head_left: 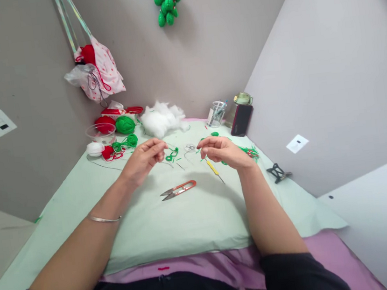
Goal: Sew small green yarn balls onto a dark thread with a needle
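Observation:
My left hand [147, 159] is raised over the table, thumb and fingertips pinched together. What is in the pinch is too small to make out; a thin line shows near the fingertips. Opposite it, my right hand [225, 151] hovers with bent fingers and a small gap between thumb and forefinger; I see nothing held there. On the cloth between the hands lie green yarn scraps [172, 155] and a loose coil of thin grey thread [189, 148]. Orange-handled thread snips [178, 190] lie nearer me. A yellow-handled crochet hook [214, 169] rests below my right hand.
White stuffing [162, 118] sits at the back, with a green yarn ball [125, 124] and a clear tub [101, 134] left of it. A clear cup [216, 114] and a phone [241, 120] stand back right. A black clip [278, 172] lies at the right edge.

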The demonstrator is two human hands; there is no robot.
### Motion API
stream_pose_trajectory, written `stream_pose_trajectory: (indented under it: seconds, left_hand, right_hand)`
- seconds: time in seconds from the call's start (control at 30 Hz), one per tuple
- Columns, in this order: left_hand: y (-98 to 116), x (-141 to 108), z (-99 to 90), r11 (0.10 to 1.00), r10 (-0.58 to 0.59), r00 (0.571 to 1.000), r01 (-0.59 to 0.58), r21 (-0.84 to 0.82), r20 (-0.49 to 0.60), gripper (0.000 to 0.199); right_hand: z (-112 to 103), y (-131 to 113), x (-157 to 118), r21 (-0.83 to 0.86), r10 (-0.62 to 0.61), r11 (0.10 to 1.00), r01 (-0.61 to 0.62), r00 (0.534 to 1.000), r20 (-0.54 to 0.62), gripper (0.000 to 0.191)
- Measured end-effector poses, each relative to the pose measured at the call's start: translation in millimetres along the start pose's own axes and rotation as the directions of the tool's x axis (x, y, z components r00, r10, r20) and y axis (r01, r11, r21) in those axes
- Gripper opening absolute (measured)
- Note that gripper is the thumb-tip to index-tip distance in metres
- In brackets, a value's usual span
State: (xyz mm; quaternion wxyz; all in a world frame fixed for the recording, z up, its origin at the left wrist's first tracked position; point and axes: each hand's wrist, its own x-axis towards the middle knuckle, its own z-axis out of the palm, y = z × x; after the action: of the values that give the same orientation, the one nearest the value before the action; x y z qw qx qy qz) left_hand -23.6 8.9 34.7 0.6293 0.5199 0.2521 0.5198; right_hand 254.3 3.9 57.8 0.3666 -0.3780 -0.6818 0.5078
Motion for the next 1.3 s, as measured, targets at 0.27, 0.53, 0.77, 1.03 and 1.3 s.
stream_pose_trajectory:
  seconds: [0.27, 0.53, 0.77, 1.03, 1.3]
  left_hand:
    - [24.7, 2.8, -34.9, 0.975, 0.120, 0.974, -0.152, -0.163, -0.191, 0.009]
    - [31.6, 6.6, -56.8, 0.953, 0.106, 0.947, -0.184, -0.240, -0.303, 0.013]
    - [35.2, 9.7, -86.1, 0.922, 0.012, 0.846, -0.215, -0.322, -0.532, 0.022]
    - [32.7, 8.8, -99.0, 0.946, 0.140, 0.794, -0.284, -0.157, -0.592, 0.019]
    - [34.6, 11.1, -108.5, 0.940, 0.262, 0.708, -0.342, 0.006, -0.655, 0.014]
  right_hand:
    - [-19.6, 9.8, -1.5, 0.013, 0.012, 1.000, -0.011, 0.998, -0.067, 0.026]
    - [-44.3, 5.9, -11.5, 0.316, -0.248, 0.869, 0.380, 0.889, -0.385, 0.027]
    - [-62.5, 1.7, -23.9, 0.297, -0.326, 0.799, 0.523, 0.792, -0.516, 0.015]
    - [-74.1, 12.7, -15.5, 0.098, -0.139, 0.965, 0.242, 0.795, -0.590, 0.032]
    - [-52.3, 15.5, -9.6, -0.596, 0.004, 0.781, -0.189, 0.955, -0.296, 0.037]
